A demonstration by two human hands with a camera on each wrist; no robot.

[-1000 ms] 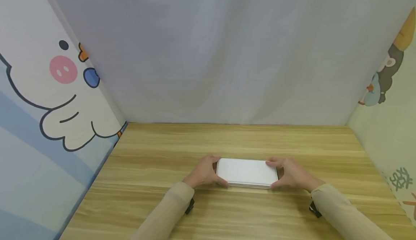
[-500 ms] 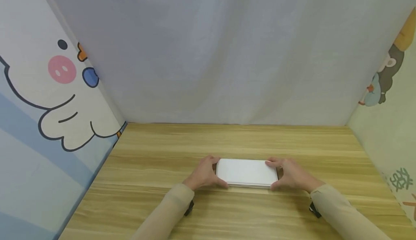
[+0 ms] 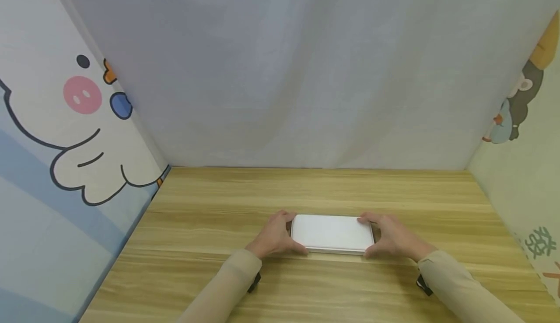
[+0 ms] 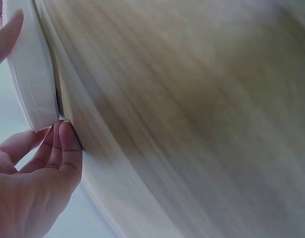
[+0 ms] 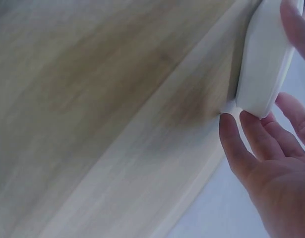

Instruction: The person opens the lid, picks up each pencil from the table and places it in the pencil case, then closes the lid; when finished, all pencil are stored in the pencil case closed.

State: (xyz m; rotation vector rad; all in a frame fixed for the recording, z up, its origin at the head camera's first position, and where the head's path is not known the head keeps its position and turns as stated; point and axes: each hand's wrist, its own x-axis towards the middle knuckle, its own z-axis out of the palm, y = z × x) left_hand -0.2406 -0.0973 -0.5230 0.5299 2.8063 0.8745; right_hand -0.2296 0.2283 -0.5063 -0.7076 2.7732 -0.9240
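Observation:
A flat white rectangular box (image 3: 332,232) lies on the wood-grain table, long side across my view. At its left end my left hand (image 3: 276,235) grips it, thumb on the near side and fingers at the far corner. The right hand (image 3: 393,236) holds the opposite end in the same way, its index finger over the far top corner. In the left wrist view the left fingertips (image 4: 68,131) meet the lower end of the box (image 4: 32,74), close to the table surface. The right wrist view has right fingertips (image 5: 249,116) touching the end of the box (image 5: 264,59).
The wood-grain table (image 3: 306,189) reaches back to a grey-white curtain (image 3: 280,70). A left wall panel (image 3: 39,167) with a cartoon animal and a pale green right wall (image 3: 525,177) with drawings flank it. Dark wrist devices (image 3: 424,284) show below the sleeves.

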